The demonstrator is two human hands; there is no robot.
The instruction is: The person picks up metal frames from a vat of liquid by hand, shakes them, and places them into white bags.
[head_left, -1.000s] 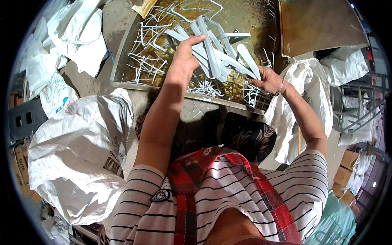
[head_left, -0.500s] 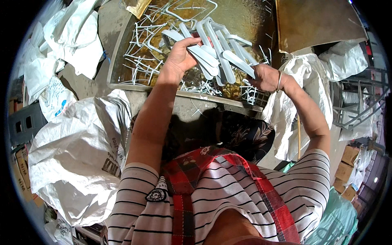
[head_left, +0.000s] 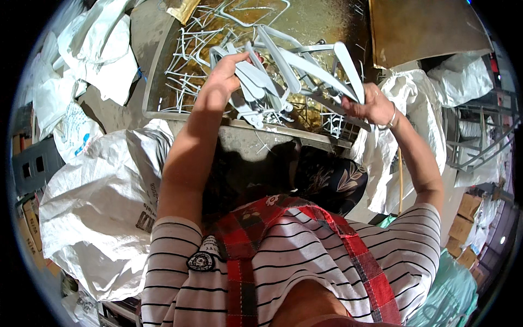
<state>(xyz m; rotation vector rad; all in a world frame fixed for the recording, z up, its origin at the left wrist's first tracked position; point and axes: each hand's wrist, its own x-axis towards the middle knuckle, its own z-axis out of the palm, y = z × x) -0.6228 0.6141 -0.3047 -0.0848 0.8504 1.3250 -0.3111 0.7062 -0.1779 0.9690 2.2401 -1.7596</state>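
My left hand (head_left: 224, 72) is closed around a bunch of light grey plastic strips (head_left: 254, 82), long and narrow with rounded ends. My right hand (head_left: 372, 106) grips the right end of longer grey plastic pieces (head_left: 348, 71), which stretch leftward and overlap the bunch. Whether the pieces are joined to one another I cannot tell. Both hands are above the near part of a wide metal-rimmed tray (head_left: 150, 87) with a wet-looking brownish bottom. Thin white plastic sprues (head_left: 182, 82) lie scattered in it, and a grey plastic loop (head_left: 256, 22) rests at the far side.
White woven sacks stand at the left (head_left: 103, 207) and right (head_left: 392, 158) of the tray. A flat brown panel (head_left: 427, 32) covers the far right. Cardboard boxes (head_left: 463, 218) and a teal bag (head_left: 444, 289) are at the right edge.
My hands have moved apart, the left slightly leftward and the right rightward. The grey pieces between them have spread out, and several now slant toward my right hand.
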